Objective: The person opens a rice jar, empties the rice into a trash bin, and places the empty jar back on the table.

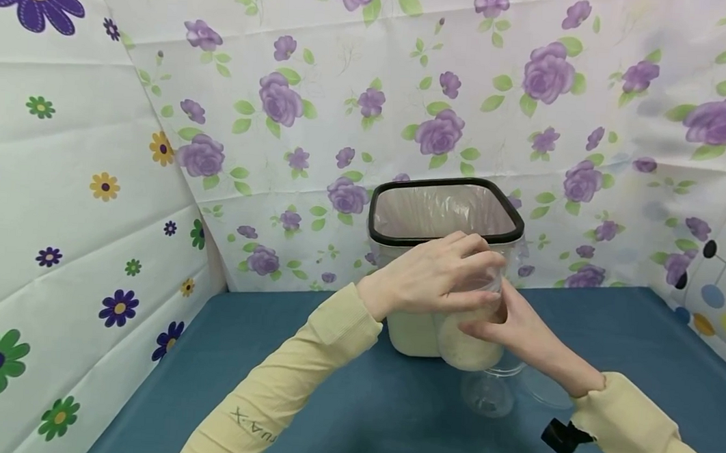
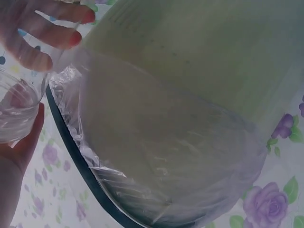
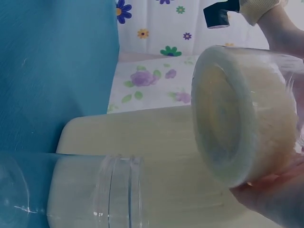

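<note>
A clear jar (image 1: 469, 347), part filled with pale, grainy contents like rice, is held up in front of the bin. My right hand (image 1: 533, 331) grips its side, thumb across the front. Over its top curl the fingers of my left hand (image 1: 440, 275), gripping around the upper end. From the right wrist the jar's round base (image 3: 221, 116) shows, with the pale contents behind the wall. A second clear jar (image 1: 487, 395), which looks empty, stands on the table just below; its ridged neck (image 3: 121, 190) shows in the right wrist view.
Behind the hands stands a pale bin (image 1: 413, 335) with a black rim (image 1: 445, 181) and a clear plastic liner (image 2: 142, 142) folded over it. A flat clear disc (image 1: 548, 392) lies right of the second jar on the blue tabletop (image 1: 353, 417). Flowered sheets (image 1: 318, 149) enclose the table.
</note>
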`<action>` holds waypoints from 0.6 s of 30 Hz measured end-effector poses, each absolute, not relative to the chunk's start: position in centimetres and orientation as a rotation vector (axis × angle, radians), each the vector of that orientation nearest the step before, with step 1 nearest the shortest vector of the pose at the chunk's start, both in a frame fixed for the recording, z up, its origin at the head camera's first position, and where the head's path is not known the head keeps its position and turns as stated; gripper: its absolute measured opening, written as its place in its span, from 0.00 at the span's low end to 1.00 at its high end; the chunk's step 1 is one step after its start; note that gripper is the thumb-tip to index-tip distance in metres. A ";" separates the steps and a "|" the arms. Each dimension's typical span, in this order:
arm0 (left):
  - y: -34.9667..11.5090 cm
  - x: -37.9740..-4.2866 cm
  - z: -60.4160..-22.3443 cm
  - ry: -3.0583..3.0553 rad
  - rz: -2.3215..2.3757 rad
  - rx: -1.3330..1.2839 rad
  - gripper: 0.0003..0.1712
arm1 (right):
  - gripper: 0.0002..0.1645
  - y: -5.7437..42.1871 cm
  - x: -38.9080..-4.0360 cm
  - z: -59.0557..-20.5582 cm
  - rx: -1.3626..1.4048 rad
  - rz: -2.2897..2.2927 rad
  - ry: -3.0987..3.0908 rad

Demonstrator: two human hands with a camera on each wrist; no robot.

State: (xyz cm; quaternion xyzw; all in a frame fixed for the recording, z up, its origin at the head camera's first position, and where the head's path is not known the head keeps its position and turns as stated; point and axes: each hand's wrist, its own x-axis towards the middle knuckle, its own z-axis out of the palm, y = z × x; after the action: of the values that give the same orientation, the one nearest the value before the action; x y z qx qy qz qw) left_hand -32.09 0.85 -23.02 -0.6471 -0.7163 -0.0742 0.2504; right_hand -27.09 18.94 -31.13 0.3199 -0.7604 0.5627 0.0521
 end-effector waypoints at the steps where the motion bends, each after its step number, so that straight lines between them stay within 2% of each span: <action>1: 0.8 -32.1 -23.0 -1.951 -0.199 -1.751 0.22 | 0.46 18.9 -27.1 -31.1 0.981 1.719 -2.302; 11: 1.0 -31.2 -23.4 -1.955 -0.067 -1.563 0.23 | 0.47 18.3 -27.1 -31.1 0.932 1.660 -2.285; 18: 1.3 -30.1 -23.9 -2.079 -0.014 -1.398 0.21 | 0.42 17.9 -26.7 -31.4 0.872 1.584 -2.300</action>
State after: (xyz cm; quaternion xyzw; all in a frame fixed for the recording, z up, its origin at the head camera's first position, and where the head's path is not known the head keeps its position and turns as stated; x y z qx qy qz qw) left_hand -30.10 1.34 -23.90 -0.5300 -0.7881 -0.0054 0.3128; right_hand -26.74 17.91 -31.37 0.2964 -0.7815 0.5383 0.1075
